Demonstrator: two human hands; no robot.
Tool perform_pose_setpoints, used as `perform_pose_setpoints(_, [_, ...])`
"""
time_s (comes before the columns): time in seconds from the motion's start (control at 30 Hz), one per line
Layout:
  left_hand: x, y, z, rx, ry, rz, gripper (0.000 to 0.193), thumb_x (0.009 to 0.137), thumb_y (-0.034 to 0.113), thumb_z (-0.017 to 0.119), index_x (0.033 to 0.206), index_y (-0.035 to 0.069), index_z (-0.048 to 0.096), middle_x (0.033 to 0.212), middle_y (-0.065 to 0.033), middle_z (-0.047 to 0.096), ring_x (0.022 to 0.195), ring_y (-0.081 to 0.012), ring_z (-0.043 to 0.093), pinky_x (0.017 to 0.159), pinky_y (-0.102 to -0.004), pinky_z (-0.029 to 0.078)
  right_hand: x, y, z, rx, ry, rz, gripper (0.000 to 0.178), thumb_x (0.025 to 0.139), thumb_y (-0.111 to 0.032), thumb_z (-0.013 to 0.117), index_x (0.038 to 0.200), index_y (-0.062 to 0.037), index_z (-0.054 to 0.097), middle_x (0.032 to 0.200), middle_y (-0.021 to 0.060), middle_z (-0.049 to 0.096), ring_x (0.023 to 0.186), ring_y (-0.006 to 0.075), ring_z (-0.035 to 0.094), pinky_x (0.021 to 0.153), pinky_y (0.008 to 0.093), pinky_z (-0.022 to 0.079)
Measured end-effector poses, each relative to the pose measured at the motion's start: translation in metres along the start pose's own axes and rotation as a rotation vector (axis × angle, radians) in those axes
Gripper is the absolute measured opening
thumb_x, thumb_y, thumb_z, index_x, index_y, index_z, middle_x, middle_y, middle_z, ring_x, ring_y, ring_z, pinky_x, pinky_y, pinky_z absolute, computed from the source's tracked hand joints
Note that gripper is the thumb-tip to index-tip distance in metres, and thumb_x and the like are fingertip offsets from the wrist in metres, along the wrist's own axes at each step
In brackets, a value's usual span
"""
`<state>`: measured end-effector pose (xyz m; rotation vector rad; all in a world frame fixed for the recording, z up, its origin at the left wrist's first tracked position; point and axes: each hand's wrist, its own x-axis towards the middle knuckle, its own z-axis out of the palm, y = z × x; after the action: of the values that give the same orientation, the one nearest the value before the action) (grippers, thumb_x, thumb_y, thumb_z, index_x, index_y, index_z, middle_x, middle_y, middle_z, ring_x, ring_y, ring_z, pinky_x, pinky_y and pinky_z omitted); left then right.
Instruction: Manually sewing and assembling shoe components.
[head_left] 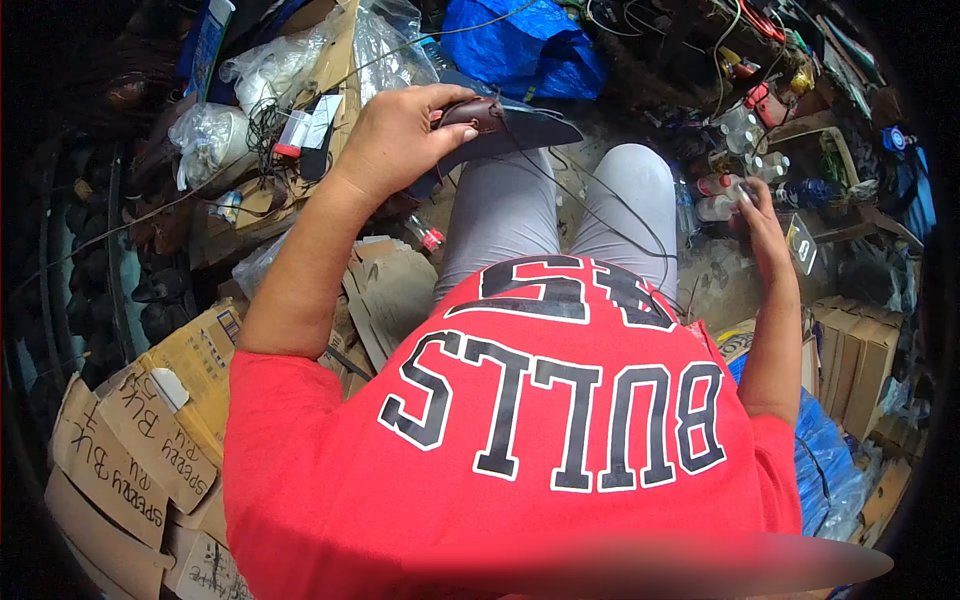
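Observation:
My left hand [395, 135] is raised over my left knee, fingers and thumb pinching a brown leather piece [482, 116] that looks like part of a shoe upper. A wide dark sheet-like part [535, 132] spreads from it to the right. From the leather a dark cord [625, 205] hangs in a loop across my lap. My right hand [765, 225] is out to the right beside several clear bottles [714, 208], its fingers curled together. What those fingers hold, if anything, is too small to make out.
Cardboard boxes [185, 375] are piled at lower left, with flat cardboard [385, 300] near my left thigh. A blue plastic bag [520, 45] lies ahead. Left of it are clear plastic bags [215, 140]. More cartons [850, 365] and blue plastic sheeting [820, 450] lie on my right.

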<state>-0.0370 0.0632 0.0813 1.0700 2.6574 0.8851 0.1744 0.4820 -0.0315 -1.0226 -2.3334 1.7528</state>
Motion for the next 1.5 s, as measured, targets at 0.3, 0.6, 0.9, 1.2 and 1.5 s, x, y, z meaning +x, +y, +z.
perform_pose_setpoints(0.3, [-0.006,-0.001,0.037,-0.05,0.008,0.016,0.035,0.071,0.016,0.071,0.104,0.006,0.064,0.093,-0.0146,0.066,0.082,-0.0227,0.064,0.075,-0.0304,0.049,-0.026,-0.105,0.135,-0.04,-0.573,-0.284,0.026,0.093,-0.027,0.048,0.108,-0.0065,0.054,0.073,-0.0012,0.048,0.066,0.0071,0.046,0.061,0.0223,0.041])
perform_pose_setpoints(0.6, [-0.021,-0.017,0.055,0.604,0.188,0.605,0.025,0.075,0.013,0.055,0.097,0.021,0.064,0.108,0.0031,0.061,0.084,-0.0131,0.056,0.082,-0.0327,0.036,-0.009,-0.134,0.154,0.203,-0.407,-0.349,0.039,0.086,-0.031,0.061,0.121,-0.0147,0.054,0.073,-0.0041,0.048,0.062,0.0037,0.043,0.054,0.0185,0.036])
perform_pose_setpoints(0.9, [-0.08,-0.031,0.108,-0.003,0.005,0.422,0.037,0.062,0.005,0.068,0.097,0.008,0.058,0.107,-0.0042,0.059,0.103,-0.0222,0.054,0.089,-0.0404,0.036,-0.027,-0.086,0.197,-0.18,-0.877,-0.23,0.038,0.08,-0.023,0.068,0.112,-0.0043,0.059,0.092,0.007,0.066,0.08,0.0087,0.055,0.072,0.0246,0.046])
perform_pose_setpoints(1.2, [-0.083,-0.033,0.114,-0.137,-0.055,0.212,0.021,0.076,0.028,0.061,0.088,0.013,0.069,0.097,-0.0032,0.059,0.105,-0.0236,0.048,0.094,-0.0399,0.028,-0.028,-0.072,0.205,-0.547,-0.8,-0.249,0.036,0.091,-0.032,0.048,0.105,-0.001,0.058,0.091,0.02,0.063,0.085,0.0345,0.06,0.075,0.0348,0.046])
perform_pose_setpoints(1.5, [-0.08,-0.033,0.128,0.018,0.166,0.094,0.047,0.063,0.031,0.076,0.105,0.013,0.064,0.115,-0.0055,0.055,0.118,-0.0288,0.043,0.097,-0.0422,0.031,-0.035,-0.081,0.212,-0.705,-0.769,-0.347,0.036,0.088,-0.036,0.049,0.101,-0.0062,0.063,0.088,0.0198,0.064,0.084,0.0357,0.061,0.075,0.0396,0.047])
